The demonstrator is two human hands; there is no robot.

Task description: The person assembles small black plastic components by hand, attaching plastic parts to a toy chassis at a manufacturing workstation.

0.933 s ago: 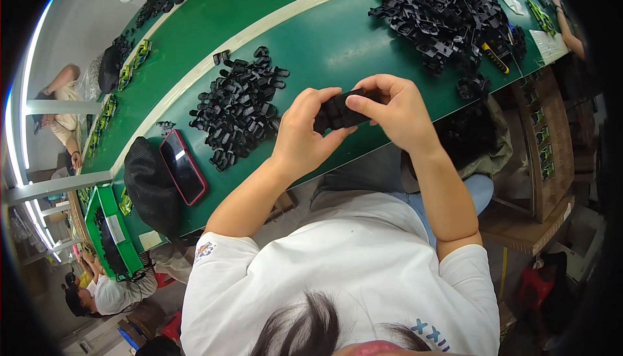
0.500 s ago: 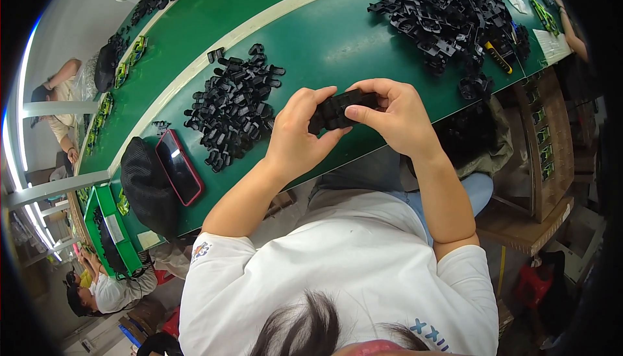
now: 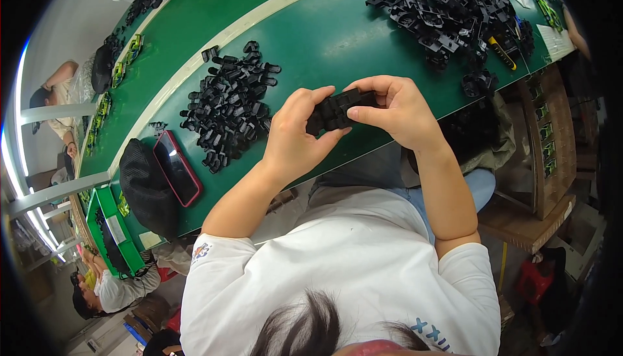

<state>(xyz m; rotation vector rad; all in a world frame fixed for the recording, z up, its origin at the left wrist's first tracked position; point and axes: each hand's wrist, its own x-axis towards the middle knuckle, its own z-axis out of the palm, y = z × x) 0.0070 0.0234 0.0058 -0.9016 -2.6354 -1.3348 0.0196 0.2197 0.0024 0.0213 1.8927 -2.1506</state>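
Observation:
Between my two hands I hold a black plastic part point(image 3: 336, 111) above the near edge of the green table. My left hand point(image 3: 300, 128) grips its left end with thumb and fingers. The fingers of my right hand point(image 3: 396, 111) are behind its right end, and the right thumb presses on its front. Whether it is one piece or two joined pieces I cannot tell. To the left of my hands lies a pile of small black plastic pieces point(image 3: 227, 100). A larger heap of black plastic housings point(image 3: 448, 15) sits at the far right.
A red-edged phone point(image 3: 177, 168) lies beside a black mesh bag point(image 3: 146, 187) at the left. A yellow-handled tool point(image 3: 501, 53) rests by the large heap. A green bin point(image 3: 117, 233) stands at the far left. Brown shelving point(image 3: 551, 148) is at my right, and other people work around the table.
Both hands stay almost in place, still gripping the black part. The view has shifted slightly; no piece has visibly been picked up or put down.

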